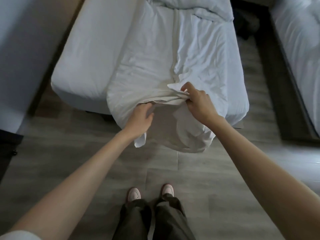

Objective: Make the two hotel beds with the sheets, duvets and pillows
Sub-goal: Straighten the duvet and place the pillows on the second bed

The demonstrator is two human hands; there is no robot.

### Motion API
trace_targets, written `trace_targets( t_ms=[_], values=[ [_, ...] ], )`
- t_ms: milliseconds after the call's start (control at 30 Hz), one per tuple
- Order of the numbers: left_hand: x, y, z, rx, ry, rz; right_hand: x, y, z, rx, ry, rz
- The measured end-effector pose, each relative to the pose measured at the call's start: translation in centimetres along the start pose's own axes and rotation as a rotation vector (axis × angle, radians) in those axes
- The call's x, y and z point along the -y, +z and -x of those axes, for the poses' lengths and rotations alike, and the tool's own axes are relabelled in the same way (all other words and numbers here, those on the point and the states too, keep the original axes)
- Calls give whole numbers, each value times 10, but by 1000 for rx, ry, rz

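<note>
The sheet's (155, 66) bunched near edge is gripped by the right hand (197, 103); the left hand's (140, 116) hold, fingertips hidden beneath, cannot be told.

The near bed (90, 63) is a mattress in a smooth white fitted sheet, and its left strip lies uncovered. A rumpled white duvet (155, 58) lies lengthwise over the middle and right of it, heaped at the far end. The duvet's near end spills over the foot of the bed toward the grey plank floor (199, 170); whether it touches the floor is unclear. Two pale shoes (134, 194) stand on the near floor. At the right, across a floor gap, a second bed (297, 40) carries crumpled white bedding.
</note>
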State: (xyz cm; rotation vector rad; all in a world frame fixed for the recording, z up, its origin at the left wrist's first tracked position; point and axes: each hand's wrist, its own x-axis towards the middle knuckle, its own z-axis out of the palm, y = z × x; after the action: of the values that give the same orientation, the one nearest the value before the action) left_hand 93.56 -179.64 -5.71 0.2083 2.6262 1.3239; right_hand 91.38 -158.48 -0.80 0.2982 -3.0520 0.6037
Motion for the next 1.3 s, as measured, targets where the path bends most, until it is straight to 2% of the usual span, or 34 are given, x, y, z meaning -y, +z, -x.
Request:
trace_targets(
  t_ms=[100, 200, 267, 400, 467, 567, 733, 767, 833, 900, 967, 1033, 1133, 1233, 1300],
  values=[
    [-13, -14, -8, 8, 145, -230, 2, -21, -16, -10, 8, 5],
    [-10, -12, -16, 119, 276, -670, -2, -34, -27, -27, 30, -21],
    [-2, -11, -19, 186, 325, -873, -8, -40, -32, -41, 46, -43],
    [7, -20, -21, 276, 346, -1419, -18, -48, -42, -73, 68, -89],
    [9, -27, -24, 268, 240, -1582, -23, -51, -50, -92, 79, -113],
    [7, -29, -32, 153, 112, -1656, -29, -61, -63, -136, 80, -133],
    [-10, 0, -35, -47, -18, -1585, -40, -83, -80, -197, 144, -231],
    [-11, 13, -31, -18, 18, -1613, -43, -87, -84, -204, 165, -265],
    [0, 43, -26, 202, 208, -1764, -49, -96, -91, -206, 194, -330],
    [5, 65, -27, 434, 364, -1800, -54, -100, -96, -189, 194, -365],
    [7, 81, -30, 570, 361, -1897, -60, -101, -98, -183, 186, -387],
    [18, 93, -36, 602, 331, -2039, -68, -102, -100, -195, 188, -409],
    [22, 100, -44, 579, 436, -2119, -74, -102, -106, -214, 189, -417],
    [28, 122, -59, 622, 567, -2002, -78, -98, -111, -210, 176, -424],
    [37, 131, -67, 731, 536, -1922, -83, -95, -113, -203, 163, -424]
  ],
)
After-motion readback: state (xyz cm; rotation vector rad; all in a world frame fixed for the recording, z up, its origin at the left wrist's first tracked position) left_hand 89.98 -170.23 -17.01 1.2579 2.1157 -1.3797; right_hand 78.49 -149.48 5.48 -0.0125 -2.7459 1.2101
